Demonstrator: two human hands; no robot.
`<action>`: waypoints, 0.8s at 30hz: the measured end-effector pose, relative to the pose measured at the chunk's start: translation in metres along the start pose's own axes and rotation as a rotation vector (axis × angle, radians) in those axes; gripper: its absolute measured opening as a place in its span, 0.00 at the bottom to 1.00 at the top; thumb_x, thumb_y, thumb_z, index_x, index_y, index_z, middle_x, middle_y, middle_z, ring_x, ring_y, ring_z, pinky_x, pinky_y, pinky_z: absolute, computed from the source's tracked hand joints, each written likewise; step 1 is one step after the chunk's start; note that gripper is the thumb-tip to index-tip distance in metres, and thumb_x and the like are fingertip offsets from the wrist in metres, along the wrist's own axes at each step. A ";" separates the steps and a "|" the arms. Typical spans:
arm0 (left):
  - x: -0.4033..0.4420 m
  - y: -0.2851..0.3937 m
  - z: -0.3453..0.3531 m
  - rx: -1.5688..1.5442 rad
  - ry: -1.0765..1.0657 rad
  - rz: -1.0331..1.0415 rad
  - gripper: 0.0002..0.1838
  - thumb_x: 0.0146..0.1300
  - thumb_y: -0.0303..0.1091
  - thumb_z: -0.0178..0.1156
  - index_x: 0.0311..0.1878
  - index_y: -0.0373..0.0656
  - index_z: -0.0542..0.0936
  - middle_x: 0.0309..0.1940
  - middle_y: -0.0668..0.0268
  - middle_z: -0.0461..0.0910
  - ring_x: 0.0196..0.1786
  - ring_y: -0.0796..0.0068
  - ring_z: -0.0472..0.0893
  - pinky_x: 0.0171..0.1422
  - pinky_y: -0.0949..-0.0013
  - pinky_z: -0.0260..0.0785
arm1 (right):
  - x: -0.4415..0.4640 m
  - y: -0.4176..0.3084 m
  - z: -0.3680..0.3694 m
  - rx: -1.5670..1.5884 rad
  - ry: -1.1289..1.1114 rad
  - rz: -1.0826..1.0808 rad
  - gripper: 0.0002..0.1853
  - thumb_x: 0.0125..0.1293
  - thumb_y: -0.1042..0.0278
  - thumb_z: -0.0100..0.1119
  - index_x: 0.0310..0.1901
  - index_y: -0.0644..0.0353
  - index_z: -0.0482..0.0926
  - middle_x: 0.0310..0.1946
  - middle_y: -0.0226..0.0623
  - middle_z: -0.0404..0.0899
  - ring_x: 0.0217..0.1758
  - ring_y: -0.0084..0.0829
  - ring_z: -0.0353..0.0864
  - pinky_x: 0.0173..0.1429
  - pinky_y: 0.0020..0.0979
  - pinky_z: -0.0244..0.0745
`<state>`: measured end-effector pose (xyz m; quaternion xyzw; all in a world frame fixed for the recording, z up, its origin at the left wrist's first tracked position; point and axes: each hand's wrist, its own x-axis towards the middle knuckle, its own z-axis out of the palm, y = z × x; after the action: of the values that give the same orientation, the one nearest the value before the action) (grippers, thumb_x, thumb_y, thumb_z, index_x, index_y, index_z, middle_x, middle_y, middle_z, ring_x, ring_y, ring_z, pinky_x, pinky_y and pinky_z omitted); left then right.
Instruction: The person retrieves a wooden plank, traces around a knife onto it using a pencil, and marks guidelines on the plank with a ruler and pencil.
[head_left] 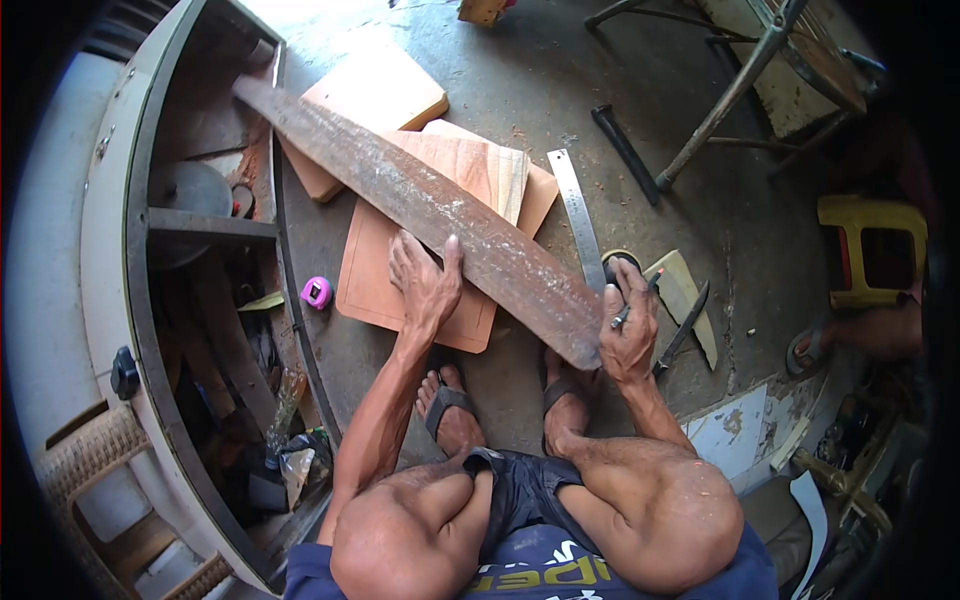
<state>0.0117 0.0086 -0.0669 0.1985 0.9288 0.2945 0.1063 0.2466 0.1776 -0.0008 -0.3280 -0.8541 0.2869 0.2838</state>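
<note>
While we seemingly steady the plank (pixel 430 205), our left hand (pixel 430 295) spreads its fingers and our right hand (pixel 632 342) grips a pen (pixel 620 317); moving the plank calls for even support.

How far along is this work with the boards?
Apparently done: the flat orange board is cut, its near corners rounded. In hand: the left hand steadies a long brown plank across it; the right hand holds a slim dark pen. Remaining: unclear, but the stacked boards lie loose.
</note>
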 end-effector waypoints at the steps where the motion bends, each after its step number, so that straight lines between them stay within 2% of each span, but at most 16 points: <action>1: 0.000 -0.003 -0.006 -0.001 -0.013 0.019 0.54 0.78 0.66 0.53 0.79 0.18 0.54 0.79 0.29 0.56 0.83 0.30 0.53 0.86 0.35 0.42 | 0.002 0.000 -0.004 -0.009 0.017 0.014 0.19 0.83 0.64 0.56 0.67 0.65 0.79 0.63 0.50 0.84 0.63 0.51 0.84 0.70 0.49 0.71; 3: 0.002 -0.008 -0.016 0.076 -0.170 0.141 0.55 0.77 0.67 0.53 0.80 0.18 0.55 0.79 0.28 0.56 0.83 0.29 0.53 0.87 0.35 0.43 | 0.004 0.001 -0.013 -0.037 0.038 -0.095 0.20 0.86 0.59 0.50 0.67 0.64 0.80 0.63 0.49 0.84 0.60 0.49 0.84 0.68 0.47 0.72; 4: 0.004 -0.021 -0.006 0.201 0.017 0.312 0.47 0.77 0.64 0.57 0.74 0.21 0.67 0.70 0.29 0.70 0.75 0.31 0.67 0.80 0.39 0.58 | 0.006 -0.002 -0.014 -0.024 0.049 -0.105 0.23 0.87 0.54 0.47 0.67 0.64 0.80 0.61 0.45 0.86 0.59 0.47 0.84 0.68 0.45 0.72; 5: 0.009 -0.015 -0.016 0.194 0.015 0.330 0.47 0.77 0.64 0.57 0.74 0.21 0.67 0.70 0.29 0.70 0.75 0.31 0.67 0.80 0.39 0.58 | 0.006 -0.005 -0.014 -0.034 0.065 -0.102 0.23 0.87 0.54 0.47 0.67 0.64 0.80 0.61 0.45 0.86 0.59 0.47 0.84 0.68 0.45 0.72; 7: 0.020 0.011 -0.050 0.173 -0.106 0.223 0.29 0.79 0.55 0.59 0.60 0.33 0.81 0.54 0.43 0.81 0.61 0.41 0.78 0.67 0.46 0.71 | 0.008 -0.009 -0.014 0.081 -0.032 -0.017 0.23 0.87 0.54 0.49 0.67 0.64 0.79 0.56 0.40 0.90 0.60 0.45 0.84 0.68 0.46 0.71; 8: 0.024 0.014 -0.057 0.172 -0.016 0.321 0.19 0.79 0.48 0.61 0.48 0.38 0.84 0.43 0.50 0.82 0.51 0.46 0.80 0.56 0.48 0.73 | 0.005 -0.005 -0.008 0.070 -0.018 -0.025 0.24 0.86 0.53 0.50 0.69 0.63 0.79 0.51 0.38 0.91 0.60 0.45 0.84 0.69 0.46 0.72; 11: 0.042 0.036 -0.074 0.188 0.054 0.471 0.18 0.78 0.45 0.62 0.46 0.36 0.83 0.43 0.51 0.82 0.51 0.47 0.80 0.58 0.48 0.72 | -0.002 -0.005 -0.005 0.125 -0.028 -0.040 0.24 0.86 0.52 0.51 0.69 0.61 0.79 0.52 0.38 0.91 0.60 0.45 0.85 0.69 0.46 0.72; 12: 0.049 0.039 -0.075 0.169 0.018 0.563 0.17 0.76 0.43 0.64 0.55 0.38 0.84 0.53 0.51 0.83 0.62 0.48 0.80 0.66 0.50 0.72 | -0.002 -0.004 -0.007 0.131 -0.011 -0.064 0.23 0.85 0.52 0.52 0.68 0.62 0.80 0.49 0.40 0.91 0.57 0.43 0.86 0.66 0.45 0.75; 13: 0.055 0.042 -0.068 0.166 0.013 0.561 0.17 0.76 0.43 0.64 0.55 0.38 0.84 0.53 0.51 0.83 0.62 0.48 0.80 0.66 0.50 0.72 | -0.003 -0.003 -0.010 0.128 -0.014 -0.061 0.23 0.85 0.52 0.52 0.68 0.62 0.80 0.49 0.40 0.91 0.57 0.43 0.86 0.66 0.45 0.75; 15: 0.068 0.041 -0.050 0.128 0.038 0.772 0.24 0.76 0.47 0.62 0.69 0.47 0.82 0.70 0.53 0.77 0.77 0.50 0.71 0.81 0.47 0.61 | -0.003 -0.001 -0.015 0.290 -0.022 0.070 0.21 0.86 0.54 0.53 0.63 0.63 0.83 0.45 0.41 0.90 0.52 0.39 0.88 0.60 0.40 0.79; 16: 0.073 0.037 -0.039 0.131 0.035 0.767 0.24 0.76 0.47 0.62 0.69 0.47 0.82 0.70 0.53 0.77 0.77 0.50 0.71 0.81 0.47 0.61 | -0.002 0.000 -0.017 0.293 -0.027 0.073 0.21 0.86 0.54 0.53 0.63 0.63 0.83 0.45 0.41 0.90 0.52 0.39 0.88 0.60 0.40 0.79; 18: 0.078 0.033 -0.022 0.327 0.023 0.787 0.27 0.76 0.47 0.60 0.76 0.56 0.77 0.79 0.59 0.71 0.85 0.55 0.62 0.90 0.49 0.45 | 0.004 0.002 -0.020 0.325 0.021 0.151 0.17 0.85 0.61 0.54 0.59 0.64 0.85 0.42 0.42 0.89 0.46 0.35 0.88 0.53 0.36 0.81; 19: 0.077 0.029 -0.017 0.325 0.023 0.779 0.27 0.76 0.47 0.60 0.76 0.56 0.77 0.79 0.59 0.71 0.85 0.55 0.62 0.90 0.49 0.45 | 0.004 0.003 -0.022 0.323 0.013 0.149 0.17 0.85 0.61 0.54 0.59 0.64 0.85 0.42 0.42 0.89 0.46 0.35 0.88 0.53 0.36 0.81; 21: 0.076 0.030 -0.015 0.278 0.049 0.738 0.26 0.76 0.48 0.59 0.75 0.57 0.78 0.78 0.61 0.72 0.84 0.56 0.63 0.91 0.49 0.41 | 0.004 0.002 -0.023 0.373 -0.023 0.116 0.14 0.84 0.67 0.53 0.58 0.65 0.86 0.43 0.42 0.90 0.43 0.34 0.89 0.51 0.35 0.82; 24: 0.073 0.032 -0.014 0.285 0.059 0.722 0.26 0.76 0.48 0.59 0.75 0.57 0.79 0.78 0.61 0.73 0.84 0.57 0.64 0.90 0.49 0.42 | -0.005 -0.005 -0.014 0.420 -0.033 0.139 0.12 0.79 0.70 0.59 0.56 0.65 0.85 0.44 0.44 0.89 0.43 0.34 0.90 0.51 0.36 0.83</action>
<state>-0.0488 0.0565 -0.0425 0.5168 0.8333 0.1867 -0.0596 0.2565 0.1751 0.0108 -0.3151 -0.7555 0.4827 0.3116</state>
